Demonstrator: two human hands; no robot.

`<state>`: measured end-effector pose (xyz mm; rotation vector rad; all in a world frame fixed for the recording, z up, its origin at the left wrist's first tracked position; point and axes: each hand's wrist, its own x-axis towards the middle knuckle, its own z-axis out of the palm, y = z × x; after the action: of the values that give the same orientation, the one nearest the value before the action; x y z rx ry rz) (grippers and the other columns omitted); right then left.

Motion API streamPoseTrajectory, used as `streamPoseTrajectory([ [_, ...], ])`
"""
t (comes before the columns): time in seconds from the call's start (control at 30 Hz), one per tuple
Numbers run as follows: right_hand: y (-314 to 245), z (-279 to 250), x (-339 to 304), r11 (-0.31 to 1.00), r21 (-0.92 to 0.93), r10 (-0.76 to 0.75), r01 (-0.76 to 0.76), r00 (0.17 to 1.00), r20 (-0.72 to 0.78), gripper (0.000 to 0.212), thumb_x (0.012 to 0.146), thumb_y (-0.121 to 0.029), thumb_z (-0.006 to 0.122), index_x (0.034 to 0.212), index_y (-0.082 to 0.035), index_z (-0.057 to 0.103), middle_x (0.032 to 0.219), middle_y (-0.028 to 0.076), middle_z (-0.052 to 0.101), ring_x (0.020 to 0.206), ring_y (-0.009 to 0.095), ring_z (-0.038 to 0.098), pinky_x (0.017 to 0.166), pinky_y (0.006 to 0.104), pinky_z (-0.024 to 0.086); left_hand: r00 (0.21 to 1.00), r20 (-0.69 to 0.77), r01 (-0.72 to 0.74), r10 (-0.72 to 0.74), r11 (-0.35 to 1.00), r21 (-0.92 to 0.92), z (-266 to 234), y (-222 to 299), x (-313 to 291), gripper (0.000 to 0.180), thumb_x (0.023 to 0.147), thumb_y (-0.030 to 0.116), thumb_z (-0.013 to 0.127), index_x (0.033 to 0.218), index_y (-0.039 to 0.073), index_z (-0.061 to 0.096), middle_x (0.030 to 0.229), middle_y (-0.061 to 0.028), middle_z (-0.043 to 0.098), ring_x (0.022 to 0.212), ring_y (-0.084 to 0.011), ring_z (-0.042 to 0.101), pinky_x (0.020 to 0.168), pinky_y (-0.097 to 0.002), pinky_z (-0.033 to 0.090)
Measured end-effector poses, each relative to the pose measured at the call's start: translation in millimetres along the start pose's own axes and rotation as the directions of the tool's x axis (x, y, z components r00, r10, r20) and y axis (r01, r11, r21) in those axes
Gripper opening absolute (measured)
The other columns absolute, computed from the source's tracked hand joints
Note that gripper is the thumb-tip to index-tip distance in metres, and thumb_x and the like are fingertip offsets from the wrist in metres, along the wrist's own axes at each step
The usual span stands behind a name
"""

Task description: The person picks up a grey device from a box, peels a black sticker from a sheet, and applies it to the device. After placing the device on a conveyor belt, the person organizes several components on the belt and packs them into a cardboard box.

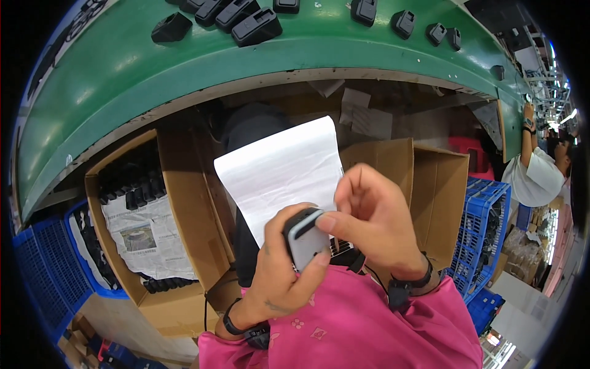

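In my left hand [279, 267] is a small, rounded grey and black plastic device [306, 246], its pale grey face turned up and a dark slot along the far end. The fingers wrap around its left side, and the thumb lies over the near right edge. My right hand [375, 221] is at the device's far right corner, thumb touching it and fingers curled; whatever may be between those fingertips is hidden. Beneath and beyond both hands lies a white paper sheet [283, 166] with a curled far edge, over my lap.
Black plastic housings [257, 27] stand on the green bench [307, 58] ahead. An open carton [184, 215] on the left holds newspaper and black parts. Another carton [433, 203] is on the right, beside a blue crate [476, 227]. A person [538, 175] works at far right.
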<state>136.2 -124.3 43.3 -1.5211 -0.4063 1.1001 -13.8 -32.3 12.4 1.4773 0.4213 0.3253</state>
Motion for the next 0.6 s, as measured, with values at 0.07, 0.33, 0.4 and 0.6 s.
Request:
streamPoseTrajectory([
  [0.07, 12.6, -5.7, 5.8, 1.0, 0.02, 0.008, -0.008, 1.0, 0.005, 0.018, 0.084, -0.003, 0.067, 0.086, -0.003, 0.049, 0.071, -0.003, 0.052, 0.058, 0.002, 0.049, 0.053, 0.0163, 0.042, 0.999, 0.023, 0.041, -0.039, 0.993, -0.111, -1.7, -8.5, 3.8, 0.055, 0.084, 0.004, 0.057, 0.131, -0.002, 0.031, 0.11, -0.0151, 0.051, 0.091, -0.021, 0.056, 0.078, -0.0324, 0.047],
  [0.33, 16.6, -3.3, 13.9, 0.993, 0.039, 0.107, -0.108, 0.994, 0.021, 0.012, 0.087, -0.011, 0.063, 0.085, -0.004, 0.053, 0.07, -0.001, 0.056, 0.055, 0.005, 0.051, 0.05, 0.0183, 0.041, 0.977, -0.017, 0.167, -0.213, 0.81, -0.561, -17.6, -7.9, 2.8, 0.037, 0.088, 0.012, 0.056, 0.121, 0.001, 0.044, 0.097, -0.0063, 0.054, 0.082, -0.0093, 0.05, 0.075, -0.0239, 0.042],
  [0.4, 21.4, -4.6, 22.2, 0.995, 0.004, 0.096, -0.096, 0.993, -0.071, 0.009, 0.087, -0.011, 0.061, 0.087, -0.004, 0.055, 0.071, 0.0, 0.056, 0.057, 0.006, 0.053, 0.05, 0.0185, 0.042, 0.95, -0.122, 0.173, -0.287, 0.81, -0.56, -27.5, -18.3, 2.2, 0.029, 0.088, 0.015, 0.057, 0.112, 0.0, 0.05, 0.093, -0.0044, 0.056, 0.08, -0.0079, 0.05, 0.072, -0.0229, 0.041],
  [0.6, 60.9, -98.4, 54.4, 0.981, 0.191, 0.139, -0.039, 0.83, -0.541, 0.015, 0.092, -0.024, 0.058, 0.095, -0.009, 0.059, 0.065, -0.005, 0.047, 0.05, 0.004, 0.043, 0.046, 0.0194, 0.04, 0.782, -0.57, 0.007, -0.253, 0.917, -0.398, -97.8, -66.3, 0.2, 0.02, 0.09, 0.022, 0.058, 0.094, 0.002, 0.06, 0.08, -0.0005, 0.057, 0.076, -0.0058, 0.05, 0.069, -0.0215, 0.041],
])
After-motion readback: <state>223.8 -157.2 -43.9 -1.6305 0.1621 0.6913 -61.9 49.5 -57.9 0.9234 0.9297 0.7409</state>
